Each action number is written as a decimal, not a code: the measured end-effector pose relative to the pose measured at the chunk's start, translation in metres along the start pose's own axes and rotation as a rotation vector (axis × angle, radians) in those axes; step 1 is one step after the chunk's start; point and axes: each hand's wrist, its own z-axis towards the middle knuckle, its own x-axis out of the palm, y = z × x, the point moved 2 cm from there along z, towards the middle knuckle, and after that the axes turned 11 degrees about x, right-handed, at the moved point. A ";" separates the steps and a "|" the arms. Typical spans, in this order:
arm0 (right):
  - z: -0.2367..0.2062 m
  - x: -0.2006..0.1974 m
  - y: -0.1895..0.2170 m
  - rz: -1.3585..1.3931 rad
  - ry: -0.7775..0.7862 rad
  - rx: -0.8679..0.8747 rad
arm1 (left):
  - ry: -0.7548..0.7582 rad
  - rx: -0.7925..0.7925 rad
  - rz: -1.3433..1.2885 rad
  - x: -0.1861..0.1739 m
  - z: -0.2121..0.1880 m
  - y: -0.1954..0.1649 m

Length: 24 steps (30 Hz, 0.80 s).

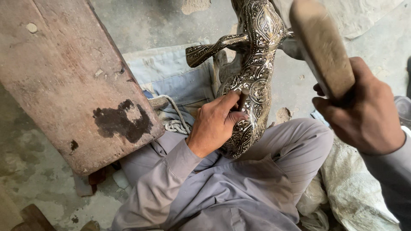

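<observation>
At far left, worn wooden plank (72, 81) lying slanted on concrete floor (25, 171). Left hand (214, 124) pinching small chisel (242, 99), tip pressing against engraved metal figure (257, 64), which is resting across lap over grey trousers (295, 145). Right hand (364, 115) gripping wooden mallet (321, 47), hovering raised above and right of figure.

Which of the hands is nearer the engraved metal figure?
Left. The left hand rests on the engraved metal figure, pinching a small punch against it. The right hand is raised off to the side, gripping a wooden mallet.
</observation>
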 end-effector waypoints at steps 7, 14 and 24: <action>0.001 0.000 0.000 0.152 0.018 -0.066 | -0.008 0.025 0.030 0.000 -0.002 0.000; -0.005 -0.003 0.009 -0.089 -0.075 -0.050 | 0.019 0.028 0.042 0.000 -0.003 0.000; -0.006 -0.004 0.007 -0.076 -0.070 -0.058 | 0.024 0.050 -0.031 -0.002 -0.004 0.000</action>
